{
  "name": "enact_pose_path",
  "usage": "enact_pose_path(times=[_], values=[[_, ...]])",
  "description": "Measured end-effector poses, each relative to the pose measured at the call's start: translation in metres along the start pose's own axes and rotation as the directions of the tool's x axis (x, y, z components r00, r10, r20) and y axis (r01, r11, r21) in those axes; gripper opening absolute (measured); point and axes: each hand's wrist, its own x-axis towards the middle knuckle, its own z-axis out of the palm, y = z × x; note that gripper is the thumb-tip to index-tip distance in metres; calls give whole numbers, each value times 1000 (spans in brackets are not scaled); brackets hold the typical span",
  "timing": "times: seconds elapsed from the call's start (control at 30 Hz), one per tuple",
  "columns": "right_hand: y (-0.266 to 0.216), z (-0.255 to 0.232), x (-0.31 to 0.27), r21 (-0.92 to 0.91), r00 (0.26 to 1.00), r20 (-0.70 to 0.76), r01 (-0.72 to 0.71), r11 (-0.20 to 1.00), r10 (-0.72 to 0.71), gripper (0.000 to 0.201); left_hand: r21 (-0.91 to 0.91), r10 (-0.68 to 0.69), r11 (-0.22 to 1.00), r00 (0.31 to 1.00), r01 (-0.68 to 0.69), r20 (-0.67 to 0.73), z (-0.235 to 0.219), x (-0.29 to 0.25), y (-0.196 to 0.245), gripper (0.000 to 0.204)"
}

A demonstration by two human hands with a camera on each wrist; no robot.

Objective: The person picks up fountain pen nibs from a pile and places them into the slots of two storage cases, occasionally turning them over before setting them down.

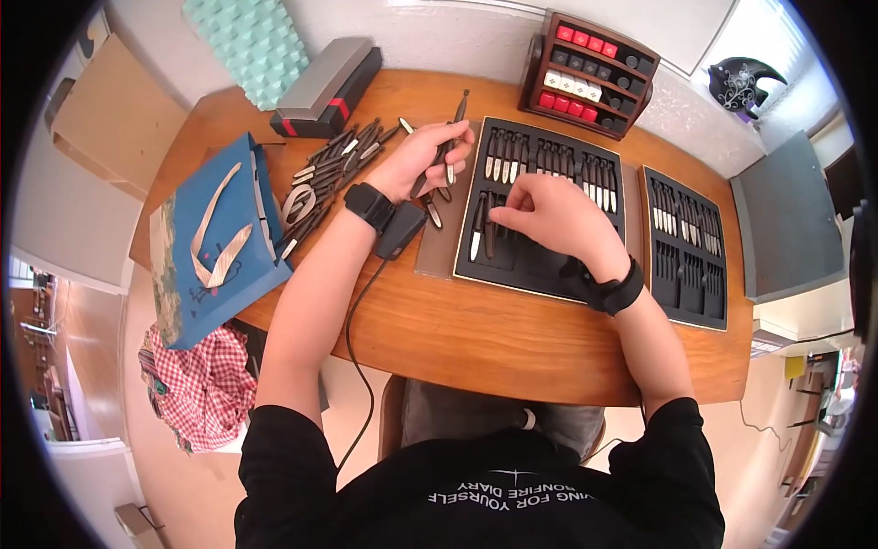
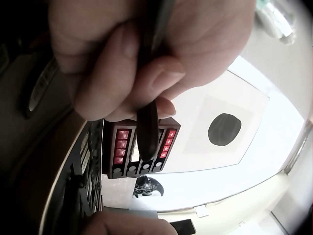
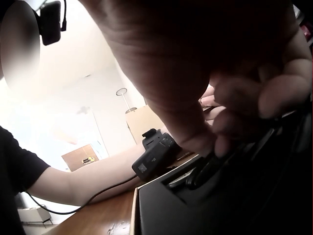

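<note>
My left hand (image 1: 432,154) is raised left of the open black tray (image 1: 535,256) and grips dark cutlery pieces (image 1: 462,106). One end stands up above the fingers, and a rounded dark end (image 2: 148,134) sticks out past them in the left wrist view. Over the left part of the tray, my right hand (image 1: 560,218) has thumb and fingers curled at a dark cutlery piece (image 1: 488,240) in a slot. In the right wrist view, thumb and fingertips meet at its dark end (image 3: 203,171). A silver-ended piece (image 1: 476,236) lies beside it. Upper slots hold rows of similar pieces (image 1: 508,156).
Loose cutlery (image 1: 343,156) is heaped on the table (image 1: 412,316) left of my left hand. Nearby are a blue gift bag (image 1: 219,265) and a grey box (image 1: 325,87). A second tray (image 1: 686,288) with forks lies right. Behind stands a wooden rack (image 1: 585,73). A cable (image 1: 352,339) trails from my left wrist.
</note>
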Motion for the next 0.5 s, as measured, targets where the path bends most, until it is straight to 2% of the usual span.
enact_pose_path(times=[0.07,0.17,0.33,0.5], values=[[-3,5,2,-105,995,37,-91,990,96,33,12,12,1000,1000,-13,11,0,0,1,24],[-10,12,1,-200,993,55,-87,976,100,32,31,28,999,999,-29,22,1,-1,0,24],[-19,14,9,-246,977,109,-150,958,181,24,38,46,998,998,-48,43,2,-2,1,24],[-23,19,3,-218,977,130,-138,966,168,25,48,52,997,998,-54,41,-3,1,0,24]])
